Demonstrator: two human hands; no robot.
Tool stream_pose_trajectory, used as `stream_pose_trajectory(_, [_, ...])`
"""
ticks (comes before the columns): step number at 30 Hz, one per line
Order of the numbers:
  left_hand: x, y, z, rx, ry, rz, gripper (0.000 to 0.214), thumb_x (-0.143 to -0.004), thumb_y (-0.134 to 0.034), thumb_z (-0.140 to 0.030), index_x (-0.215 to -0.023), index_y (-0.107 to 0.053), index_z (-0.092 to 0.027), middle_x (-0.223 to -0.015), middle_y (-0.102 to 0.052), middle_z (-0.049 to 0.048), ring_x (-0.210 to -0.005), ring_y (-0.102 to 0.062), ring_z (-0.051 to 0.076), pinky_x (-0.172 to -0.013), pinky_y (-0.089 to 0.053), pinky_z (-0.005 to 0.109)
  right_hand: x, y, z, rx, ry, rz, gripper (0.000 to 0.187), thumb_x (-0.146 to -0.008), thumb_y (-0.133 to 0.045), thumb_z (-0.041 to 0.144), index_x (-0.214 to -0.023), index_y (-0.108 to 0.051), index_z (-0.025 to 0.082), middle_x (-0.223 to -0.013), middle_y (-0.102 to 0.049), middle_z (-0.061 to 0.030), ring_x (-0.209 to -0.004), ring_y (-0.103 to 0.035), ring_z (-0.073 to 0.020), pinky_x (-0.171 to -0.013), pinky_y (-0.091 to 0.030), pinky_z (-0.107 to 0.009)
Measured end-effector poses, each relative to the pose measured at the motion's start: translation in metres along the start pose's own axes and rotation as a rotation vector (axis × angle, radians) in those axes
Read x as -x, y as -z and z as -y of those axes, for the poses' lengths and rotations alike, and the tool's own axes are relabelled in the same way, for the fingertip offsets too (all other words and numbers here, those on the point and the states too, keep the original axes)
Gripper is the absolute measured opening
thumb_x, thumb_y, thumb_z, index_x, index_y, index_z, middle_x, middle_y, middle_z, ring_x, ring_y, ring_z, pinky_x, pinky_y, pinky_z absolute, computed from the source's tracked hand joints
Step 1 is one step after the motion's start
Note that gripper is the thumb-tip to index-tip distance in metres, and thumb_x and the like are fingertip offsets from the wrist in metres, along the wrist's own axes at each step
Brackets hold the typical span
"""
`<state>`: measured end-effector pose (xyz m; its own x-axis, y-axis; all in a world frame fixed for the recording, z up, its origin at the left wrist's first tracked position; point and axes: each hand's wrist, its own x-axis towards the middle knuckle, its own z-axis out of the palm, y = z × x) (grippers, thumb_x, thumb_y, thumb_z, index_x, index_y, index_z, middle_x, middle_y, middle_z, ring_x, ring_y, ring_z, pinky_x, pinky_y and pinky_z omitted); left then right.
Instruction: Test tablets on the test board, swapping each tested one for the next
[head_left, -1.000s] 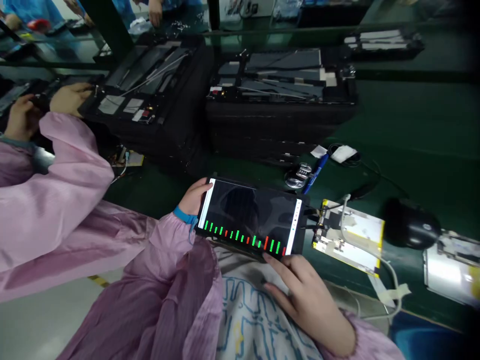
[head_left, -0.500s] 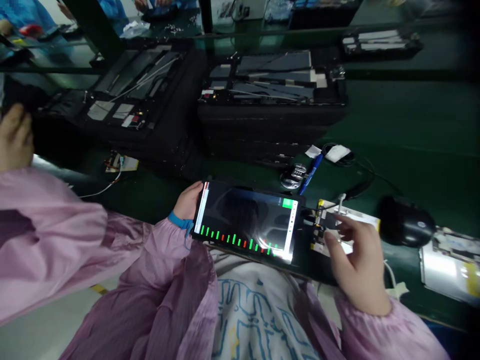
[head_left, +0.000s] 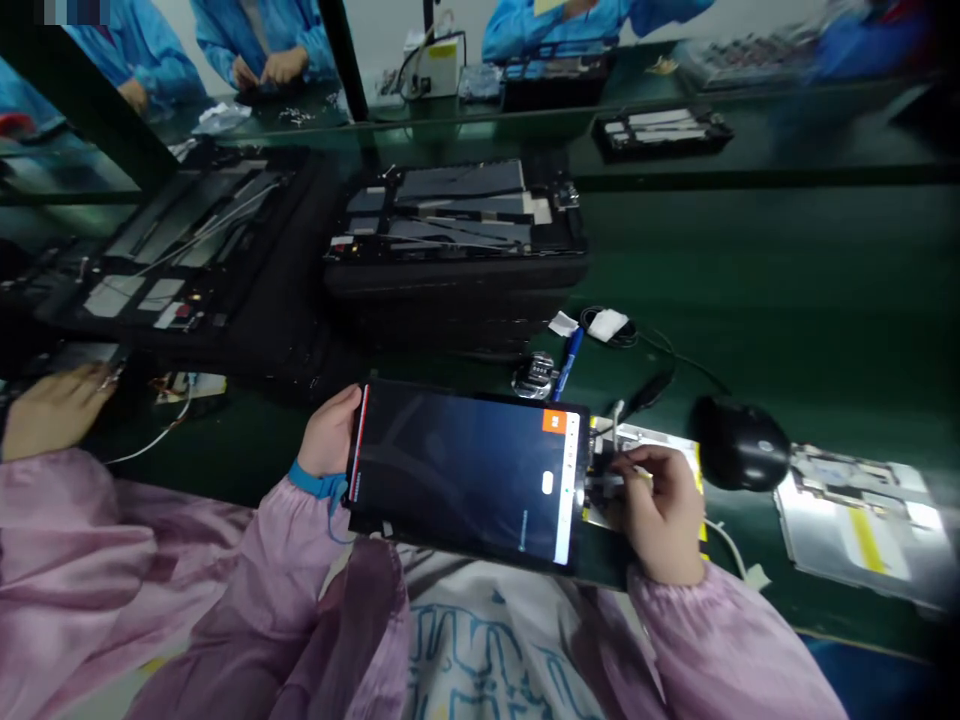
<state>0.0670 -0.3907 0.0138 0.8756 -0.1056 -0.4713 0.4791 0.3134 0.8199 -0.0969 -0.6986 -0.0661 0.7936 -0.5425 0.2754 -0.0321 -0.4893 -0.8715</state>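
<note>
My left hand [head_left: 330, 437], with a blue wrist strap [head_left: 317, 483], grips the left edge of a lit display panel [head_left: 457, 475]. The panel lies tilted toward me, showing a dark picture with an orange square and a white strip at its right side. Right beside it my right hand [head_left: 664, 510] is closed, thumb and forefinger pinched over the connector end. What sits between those fingertips is too small to make out. Under them lies a board assembly [head_left: 679, 445] with white and yellow edges, partly covered by the hand.
Two stacks of black panels [head_left: 457, 290] [head_left: 247, 310] stand behind. A black mouse [head_left: 739, 443], a silver board assembly [head_left: 855, 530], a blue pen [head_left: 568, 362] and a metal round piece [head_left: 534, 375] lie nearby. At left is a co-worker's hand [head_left: 56, 410]; people in blue work across the bench.
The display went from coloured bars with a green square to a plain dark picture with an orange square. My right hand's fingers closed at the connector end. The camera view turned to the right.
</note>
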Motion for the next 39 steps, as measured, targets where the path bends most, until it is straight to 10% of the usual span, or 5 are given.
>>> stream_pose_trajectory(23, [-0.018, -0.004, 0.013, -0.064, 0.125, 0.012, 0.013, -0.075, -0.066, -0.019, -0.086, -0.062, -0.014, -0.077, -0.070, 0.0037, -0.081, -0.069, 0.022, -0.078, -0.056, 0.035, -0.004, 0.004, 0.003, -0.094, -0.008, 0.031, 0.014, -0.074, -0.048, 0.020, -0.087, -0.053, 0.020, -0.077, -0.058, -0.0015, -0.070, -0.058, -0.0181, -0.062, -0.046, -0.028])
stream_pose_trajectory(39, [-0.015, 0.005, 0.011, -0.020, 0.133, 0.017, 0.003, -0.077, -0.062, -0.016, -0.080, -0.062, -0.015, -0.078, -0.071, 0.0053, -0.085, -0.069, 0.024, -0.081, -0.056, 0.038, -0.026, 0.027, 0.000, 0.369, 0.259, -0.144, 0.017, -0.084, -0.043, 0.025, -0.081, -0.058, 0.020, -0.088, -0.062, -0.0086, -0.087, -0.058, -0.0263, -0.077, -0.048, -0.041])
